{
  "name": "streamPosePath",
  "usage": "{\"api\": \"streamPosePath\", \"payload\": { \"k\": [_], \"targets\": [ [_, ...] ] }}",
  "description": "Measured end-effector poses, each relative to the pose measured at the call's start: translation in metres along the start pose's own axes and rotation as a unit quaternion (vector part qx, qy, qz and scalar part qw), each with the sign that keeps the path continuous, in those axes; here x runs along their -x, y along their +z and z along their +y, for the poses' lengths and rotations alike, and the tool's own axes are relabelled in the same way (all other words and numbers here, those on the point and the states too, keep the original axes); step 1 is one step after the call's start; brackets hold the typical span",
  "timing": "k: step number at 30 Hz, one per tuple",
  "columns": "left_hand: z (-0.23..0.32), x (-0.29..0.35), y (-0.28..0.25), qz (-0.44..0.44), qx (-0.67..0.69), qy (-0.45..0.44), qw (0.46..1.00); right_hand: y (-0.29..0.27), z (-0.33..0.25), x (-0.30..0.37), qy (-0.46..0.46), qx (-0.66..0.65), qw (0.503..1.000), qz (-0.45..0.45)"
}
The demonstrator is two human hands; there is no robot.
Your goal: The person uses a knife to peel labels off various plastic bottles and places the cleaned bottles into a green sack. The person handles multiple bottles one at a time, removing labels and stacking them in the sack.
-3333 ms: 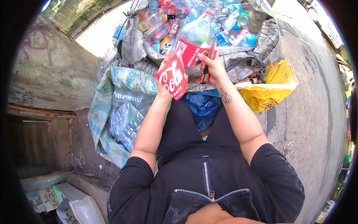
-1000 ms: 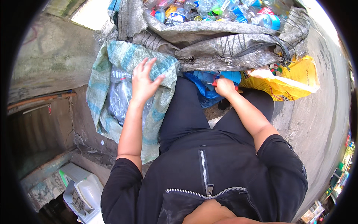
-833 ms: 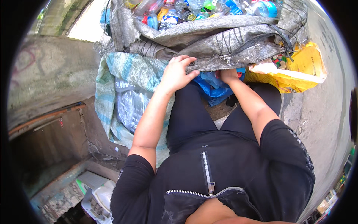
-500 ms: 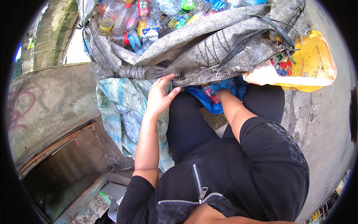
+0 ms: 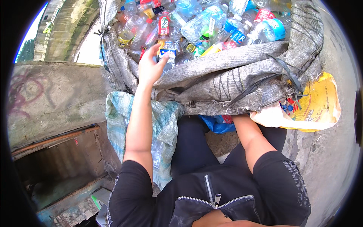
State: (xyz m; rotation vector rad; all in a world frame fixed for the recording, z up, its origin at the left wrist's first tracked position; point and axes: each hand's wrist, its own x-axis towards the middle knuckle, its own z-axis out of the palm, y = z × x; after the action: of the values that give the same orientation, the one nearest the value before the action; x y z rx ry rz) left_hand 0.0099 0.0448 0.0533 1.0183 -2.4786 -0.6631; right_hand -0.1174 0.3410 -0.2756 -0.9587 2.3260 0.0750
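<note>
My left hand (image 5: 150, 69) reaches over the rim of a large grey sack (image 5: 227, 62), its fingers apart and nothing held. Just beyond the fingertips lies a clear bottle with a blue label (image 5: 169, 53), among many empty plastic bottles that fill the sack. Near it stands a small bottle with a red label (image 5: 163, 25). My right forearm (image 5: 247, 132) goes down under the sack's near edge, into or beside a blue plastic bag (image 5: 215, 126) between my legs. The sack's edge hides that hand, so its fingers do not show.
To the right, a yellow bag (image 5: 326, 100) with a white inside holds colored bottle caps (image 5: 289, 106). A white-and-blue woven sack (image 5: 121, 113) hangs by my left leg. A concrete wall (image 5: 56, 94) runs along the left, above a dark recess.
My left hand has moved up and away from the sack's near edge, over the bottles. More of the sack has come into view, and its edge now covers my right hand.
</note>
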Motion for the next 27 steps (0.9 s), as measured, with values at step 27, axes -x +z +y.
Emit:
{"api": "streamPosePath", "payload": {
  "k": [27],
  "targets": [
    [0.08, 0.207, -0.056, -0.205, 0.756, -0.035, 0.621, -0.342, -0.124, 0.306, -0.337, -0.565, 0.738, 0.151]
  ]
}}
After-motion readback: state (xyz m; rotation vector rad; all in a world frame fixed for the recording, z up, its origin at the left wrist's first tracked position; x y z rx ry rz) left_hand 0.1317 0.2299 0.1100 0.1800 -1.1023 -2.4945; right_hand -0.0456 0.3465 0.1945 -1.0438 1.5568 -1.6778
